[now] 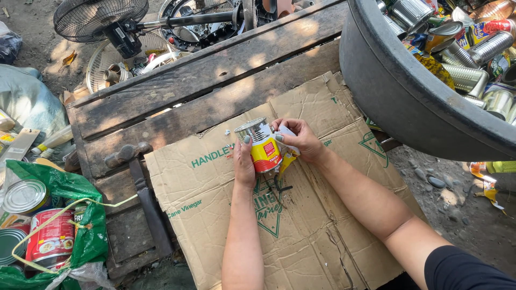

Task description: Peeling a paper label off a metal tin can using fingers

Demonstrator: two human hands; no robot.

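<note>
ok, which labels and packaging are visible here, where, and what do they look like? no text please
Can label: red and yellow wrap on the tin can, held by left hand; right hand grips its loose end.
Flattened cardboard box: tan sheet with green print, under both hands.
Red-labelled cans: in the green bag, lower left.
Grey tub: upper right, holding bare and labelled cans.

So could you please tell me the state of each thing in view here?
Tin can: upright, held in both hands, label partly peeled.
Left hand: gripping the can's side.
Right hand: pulling the label away.
Cardboard: flattened on the wooden pallet.
Grey tub: full of bare cans.
Green bag: open, holding labelled cans.
Fan: lying on its side.
</note>
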